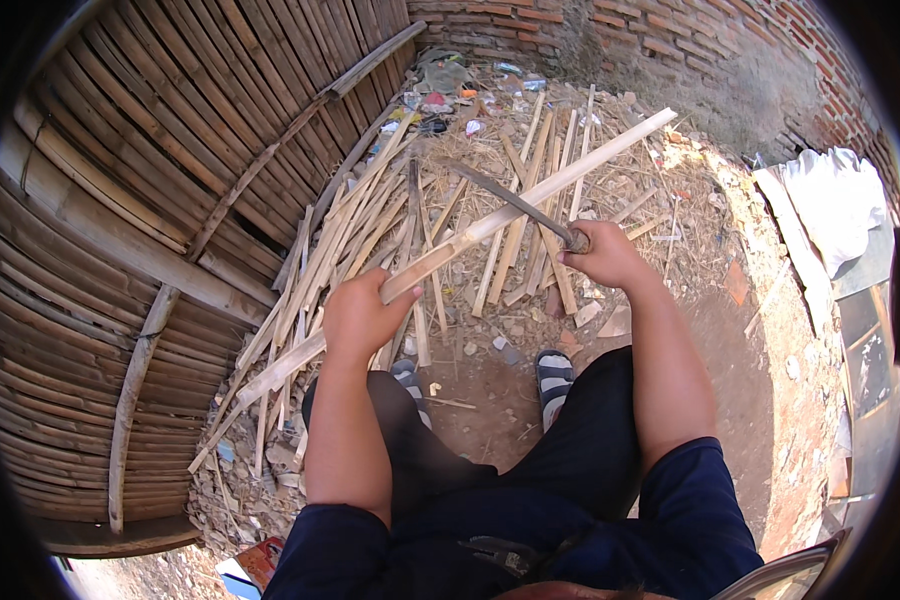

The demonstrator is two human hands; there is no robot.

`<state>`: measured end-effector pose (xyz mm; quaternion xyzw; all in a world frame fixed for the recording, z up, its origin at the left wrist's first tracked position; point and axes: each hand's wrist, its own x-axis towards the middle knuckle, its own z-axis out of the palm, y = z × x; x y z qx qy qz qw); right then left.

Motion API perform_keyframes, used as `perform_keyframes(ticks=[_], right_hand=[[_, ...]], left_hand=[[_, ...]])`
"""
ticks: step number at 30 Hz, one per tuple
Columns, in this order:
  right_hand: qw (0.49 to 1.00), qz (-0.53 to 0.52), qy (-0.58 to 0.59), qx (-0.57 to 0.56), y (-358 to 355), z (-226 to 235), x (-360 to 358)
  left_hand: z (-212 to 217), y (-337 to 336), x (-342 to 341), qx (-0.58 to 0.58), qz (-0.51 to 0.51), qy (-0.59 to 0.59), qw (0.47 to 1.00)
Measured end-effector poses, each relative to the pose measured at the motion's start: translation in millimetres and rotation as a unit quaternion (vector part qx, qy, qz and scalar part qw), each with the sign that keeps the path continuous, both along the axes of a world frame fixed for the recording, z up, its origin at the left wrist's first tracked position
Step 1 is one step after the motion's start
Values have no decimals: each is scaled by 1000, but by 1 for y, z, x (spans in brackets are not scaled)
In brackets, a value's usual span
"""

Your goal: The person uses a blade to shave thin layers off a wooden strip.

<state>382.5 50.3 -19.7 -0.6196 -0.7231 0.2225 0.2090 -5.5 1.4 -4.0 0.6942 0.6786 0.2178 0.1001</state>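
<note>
A woven bamboo wall [120, 230] of split slats fills the left of the frame, braced by pale poles. Along the top and upper right runs a red brick wall [670, 30], part of it coated in grey mortar. Bare dirt ground [730, 400] strewn with straw, chips and litter lies in hard sunlight, shaded at centre.
</note>
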Motion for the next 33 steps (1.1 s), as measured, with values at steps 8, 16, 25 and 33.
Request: perform_keyframes(ticks=[8,16,25,33], right_hand=[[997,61,-36,-41,-2,9,-17],[988,-152,31,14,10,-16,41],[999,-24,1,29,0,0,0],[996,78,-37,-11,-4,7,-27]], left_hand=[[0,1,-3,-24,-7,8,1000],[1,2,-5,-15,-2,-2,1000],[2,0,2,-20,2,-1,1000],[-4,2,-4,-11,-12,11,1000]])
